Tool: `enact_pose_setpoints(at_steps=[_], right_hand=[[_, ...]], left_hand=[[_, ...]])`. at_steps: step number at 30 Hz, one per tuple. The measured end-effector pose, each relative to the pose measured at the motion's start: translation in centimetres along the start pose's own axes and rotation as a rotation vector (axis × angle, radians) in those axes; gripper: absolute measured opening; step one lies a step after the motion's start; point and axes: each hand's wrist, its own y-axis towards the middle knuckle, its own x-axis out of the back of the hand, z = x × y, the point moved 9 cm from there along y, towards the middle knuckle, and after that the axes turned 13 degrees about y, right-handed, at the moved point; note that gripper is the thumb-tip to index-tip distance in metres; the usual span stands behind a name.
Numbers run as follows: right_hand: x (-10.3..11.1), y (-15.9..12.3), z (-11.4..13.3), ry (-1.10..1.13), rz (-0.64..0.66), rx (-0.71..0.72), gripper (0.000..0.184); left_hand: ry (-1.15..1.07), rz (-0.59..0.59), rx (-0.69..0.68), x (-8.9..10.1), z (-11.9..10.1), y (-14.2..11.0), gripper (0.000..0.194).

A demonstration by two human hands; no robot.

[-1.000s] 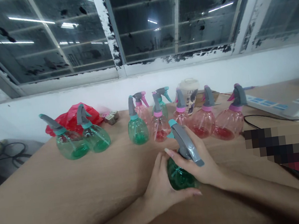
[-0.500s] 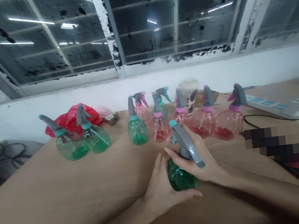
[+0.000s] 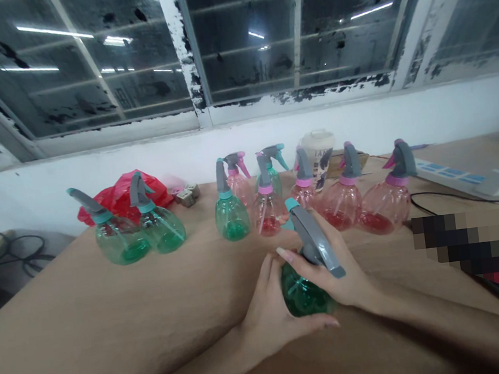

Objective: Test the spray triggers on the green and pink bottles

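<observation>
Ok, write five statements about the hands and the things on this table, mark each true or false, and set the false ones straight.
1. The left hand is wrapped against the body of the held green spray bottle. True.
2. The right hand lies flat on the table, off the bottle. False: it grips the same bottle near its spray head.
3. The red plastic bag lies behind the two green bottles at far left. True.
4. The cup stands in front of the red plastic bag. False: the cup stands behind the pink bottles.
5. A white power strip lies at the right side of the table. True.
</observation>
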Motion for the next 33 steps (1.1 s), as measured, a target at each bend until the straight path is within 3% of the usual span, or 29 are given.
enact_pose_setpoints(at_steps=[15,21,24,27,29,31,33], right_hand=[[-0.1,-0.2,0.1,0.043,0.04,-0.034,0.047],[-0.2,0.0,0.1,0.022,0.052,-0.023,0.051],[-0.1,0.3,0.5,-0.007,0.088,0.037,0.062],[-0.5,-0.2,0.8,-0.094,0.155,0.121,0.085],[-1.2,-1.2,0.1,-0.141,0.212,0.125,0.094],[-2.4,-2.5,-1.3,-0.163,0.277,0.06,0.091],[-3.7,-4.0,-2.6,-0.171,0.347,0.01,0.086]], left_hand=[[0.001,-0.012,-0.004,-0.2,0.4,-0.3,0.086],[0.099,-0.026,0.034,-0.2,0.5,-0.4,0.077],[0.162,-0.026,0.066,0.2,0.0,-0.4,0.072],[0.221,-0.017,0.102,1.2,-0.3,-1.3,0.068],[0.241,-0.018,0.208,2.6,0.9,-2.7,0.071],[0.281,-0.052,0.353,4.8,3.0,-4.9,0.072],[0.337,-0.186,0.412,7.9,4.6,-7.0,0.072]])
